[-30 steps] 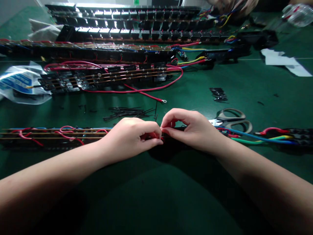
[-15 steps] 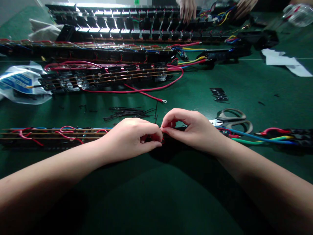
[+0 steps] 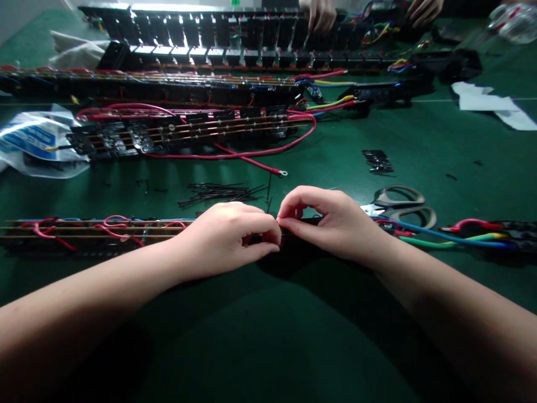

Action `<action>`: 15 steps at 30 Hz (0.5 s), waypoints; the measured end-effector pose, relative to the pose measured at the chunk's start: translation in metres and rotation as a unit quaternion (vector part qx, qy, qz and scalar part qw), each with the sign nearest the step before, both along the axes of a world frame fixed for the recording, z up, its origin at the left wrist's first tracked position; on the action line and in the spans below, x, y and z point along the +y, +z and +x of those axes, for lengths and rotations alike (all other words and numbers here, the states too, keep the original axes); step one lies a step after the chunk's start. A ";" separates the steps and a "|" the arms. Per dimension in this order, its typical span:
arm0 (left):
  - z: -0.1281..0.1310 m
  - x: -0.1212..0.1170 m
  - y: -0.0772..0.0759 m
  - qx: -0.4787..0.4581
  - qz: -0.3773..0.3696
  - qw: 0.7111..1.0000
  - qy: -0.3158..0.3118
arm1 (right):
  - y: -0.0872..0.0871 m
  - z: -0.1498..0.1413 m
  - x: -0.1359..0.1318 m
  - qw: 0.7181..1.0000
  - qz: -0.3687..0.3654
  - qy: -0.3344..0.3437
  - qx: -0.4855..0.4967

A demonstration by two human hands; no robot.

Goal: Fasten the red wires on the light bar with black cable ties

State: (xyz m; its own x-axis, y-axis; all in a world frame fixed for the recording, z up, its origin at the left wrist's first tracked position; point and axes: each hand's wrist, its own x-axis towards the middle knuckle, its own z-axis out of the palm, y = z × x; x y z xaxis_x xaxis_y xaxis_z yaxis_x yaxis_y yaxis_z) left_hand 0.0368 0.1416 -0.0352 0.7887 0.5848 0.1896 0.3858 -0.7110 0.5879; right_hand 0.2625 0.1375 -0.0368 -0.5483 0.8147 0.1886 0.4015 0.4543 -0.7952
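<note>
My left hand (image 3: 229,238) is closed in a pinch over the middle of a long black strip assembly (image 3: 100,228) with brass rods and red wires. Right beside it, my right hand (image 3: 329,221) pinches thumb against forefinger, its tips touching or almost touching the left fingers. Whatever lies between the fingertips is too small or hidden to name. A thin black strip like a cable tie (image 3: 269,190) stands out just behind the fingertips. The hands cover the part of the assembly below them. Blue and green wires (image 3: 432,239) leave its right end.
Behind my hands lie a pile of black cable ties (image 3: 222,192), a smaller bundle (image 3: 378,161) and scissors (image 3: 396,204). Farther back are similar wired assemblies (image 3: 197,130), a plastic bag (image 3: 37,143) and white paper (image 3: 490,105). Another person's hands (image 3: 321,15) work at the far side.
My hands keep almost the same pinch, with the left fingertips shifted very slightly right. The other person's hands at the far side have moved a little.
</note>
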 end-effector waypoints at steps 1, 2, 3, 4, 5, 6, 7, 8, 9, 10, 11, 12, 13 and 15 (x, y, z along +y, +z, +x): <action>0.000 0.000 0.000 0.000 -0.001 1.000 0.001 | 0.000 0.000 0.000 1.000 -0.001 -0.001 -0.001; 0.000 0.000 0.000 0.000 0.000 1.000 0.001 | 0.000 0.000 -0.001 1.000 -0.002 -0.002 -0.002; 0.000 0.000 -0.001 0.002 0.000 1.000 0.000 | 0.000 0.000 -0.001 1.000 -0.003 -0.003 -0.002; 0.000 0.000 -0.001 0.003 0.002 1.000 -0.001 | 0.001 0.000 -0.001 1.000 -0.004 -0.004 -0.001; 0.000 0.001 -0.001 0.005 0.003 1.000 -0.003 | 0.001 -0.001 -0.001 1.000 -0.005 -0.005 0.000; -0.001 0.001 -0.001 0.006 0.005 1.000 -0.004 | 0.001 -0.001 -0.001 1.000 -0.007 -0.005 0.001; -0.001 0.000 -0.001 0.008 0.006 1.000 -0.005 | 0.001 -0.001 -0.001 1.000 -0.008 -0.005 0.002; -0.001 0.000 -0.001 0.009 0.007 1.000 -0.007 | 0.001 -0.001 -0.001 1.000 -0.007 -0.005 0.003; -0.001 0.000 -0.002 0.010 0.007 1.000 -0.008 | 0.001 -0.001 -0.001 1.000 -0.007 -0.005 0.003; -0.001 0.000 -0.002 0.009 0.008 1.000 -0.009 | 0.001 -0.001 -0.001 1.000 -0.006 -0.004 0.003; -0.001 0.000 -0.002 0.009 0.008 1.000 -0.009 | 0.001 -0.001 -0.001 1.000 -0.005 -0.004 0.002; 0.000 0.000 -0.003 0.009 0.009 1.000 -0.010 | 0.001 -0.001 0.000 1.000 -0.005 -0.003 0.002; 0.000 0.000 -0.003 0.009 0.010 1.000 -0.011 | 0.001 -0.001 0.000 1.000 -0.005 -0.003 0.002; 0.000 0.001 -0.004 0.009 0.012 1.000 -0.014 | 0.001 -0.001 -0.001 1.000 -0.006 -0.005 0.001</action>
